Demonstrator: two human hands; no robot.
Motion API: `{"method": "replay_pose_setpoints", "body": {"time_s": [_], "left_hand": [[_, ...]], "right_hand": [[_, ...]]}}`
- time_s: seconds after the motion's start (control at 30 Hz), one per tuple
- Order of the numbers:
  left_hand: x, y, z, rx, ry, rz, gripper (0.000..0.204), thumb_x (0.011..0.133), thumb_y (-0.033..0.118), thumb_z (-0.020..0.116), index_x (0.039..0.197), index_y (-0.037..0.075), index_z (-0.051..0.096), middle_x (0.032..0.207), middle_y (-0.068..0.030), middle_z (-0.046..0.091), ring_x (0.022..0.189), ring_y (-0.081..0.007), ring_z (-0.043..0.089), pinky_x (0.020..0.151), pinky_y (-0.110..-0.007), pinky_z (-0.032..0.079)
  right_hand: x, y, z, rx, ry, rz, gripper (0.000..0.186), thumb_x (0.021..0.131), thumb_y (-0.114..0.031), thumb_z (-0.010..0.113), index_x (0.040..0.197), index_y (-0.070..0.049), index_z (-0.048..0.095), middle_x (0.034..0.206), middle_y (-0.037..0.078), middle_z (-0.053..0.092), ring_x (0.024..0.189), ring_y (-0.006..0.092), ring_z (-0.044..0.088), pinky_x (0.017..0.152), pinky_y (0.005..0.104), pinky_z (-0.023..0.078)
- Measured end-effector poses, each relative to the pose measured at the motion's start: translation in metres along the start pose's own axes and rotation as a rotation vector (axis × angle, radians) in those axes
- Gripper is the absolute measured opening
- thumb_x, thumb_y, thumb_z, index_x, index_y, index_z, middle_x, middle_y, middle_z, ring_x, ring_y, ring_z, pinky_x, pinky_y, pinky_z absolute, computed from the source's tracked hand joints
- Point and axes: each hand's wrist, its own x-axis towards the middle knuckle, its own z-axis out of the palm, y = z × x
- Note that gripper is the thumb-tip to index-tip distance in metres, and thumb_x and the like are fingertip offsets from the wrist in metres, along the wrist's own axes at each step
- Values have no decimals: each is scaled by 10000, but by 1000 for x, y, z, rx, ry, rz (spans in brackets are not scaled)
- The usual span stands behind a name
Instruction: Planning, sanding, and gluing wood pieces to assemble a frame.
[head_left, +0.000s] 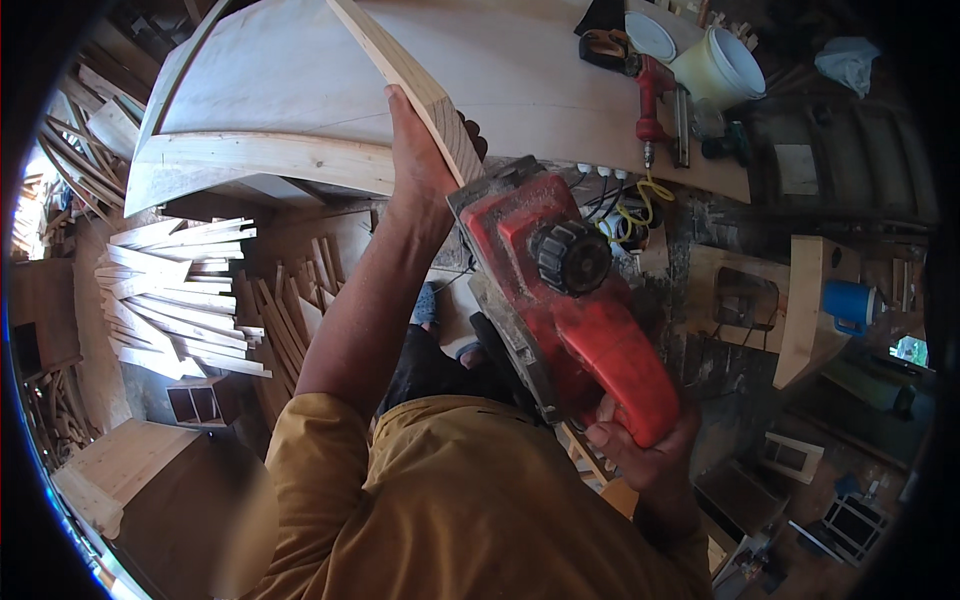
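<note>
Planer (545,312) and board (410,85), one to each hand

The right hand (650,452) is clamped round the handle at the planer's near end; its thumb shows, and its other fingers are partly hidden. The left hand (422,150), beyond the planer and to its left, is clamped on the board, thumb on one side, fingertips curled over the other. The board extends away from the planer's front end; whether the two touch cannot be told. Beyond the planer spreads a pale sheet (280,75); beyond it and to its right are a red gun-shaped tool (655,95), with a yellow hose (655,190) below, and a bucket (708,75). Strips (185,290) lie heaped well left of the planer; a blue cup (850,303) stands well to its right.
</note>
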Motion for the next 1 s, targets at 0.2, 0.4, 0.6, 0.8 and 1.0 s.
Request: {"method": "replay_pose_setpoints", "body": {"time_s": [0.2,0.4,0.6,0.8,1.0], "left_hand": [[3,3,-9,94,-92,20,630,897,692,258,983,94,436,731,-67,459,610,-190,492,514,-327,451],[6,4,-15,51,-141,-2,651,893,700,271,1018,86,447,766,-63,475,658,-182,517,544,-332,471],[-5,6,-7,98,-124,29,643,915,666,267,1099,78,451,869,-72,503,760,-195,545,642,-355,507],[-18,6,9,5,-72,27,558,923,642,324,770,123,462,625,9,473,551,-127,501,497,-265,451],[20,2,-38,-611,-995,-316,720,914,668,255,1272,58,387,1108,-143,522,1025,-284,546,882,-433,487]], "right_hand": [[13,-8,8,-66,-40,-49,285,694,-86,787,894,3,605,719,43,595,615,105,572,554,245,455],[19,-15,14,-68,-8,36,272,699,-110,788,875,2,614,733,54,593,616,116,577,557,252,458],[24,-15,17,-96,2,-39,261,701,-104,784,877,-3,620,751,58,591,625,126,586,557,258,465],[29,-17,19,-119,-12,-79,263,702,-94,781,890,-8,619,753,53,589,627,119,584,566,255,470],[35,-22,24,-97,-12,-90,265,711,-77,772,914,-4,619,732,42,586,626,109,580,572,244,470]]}}
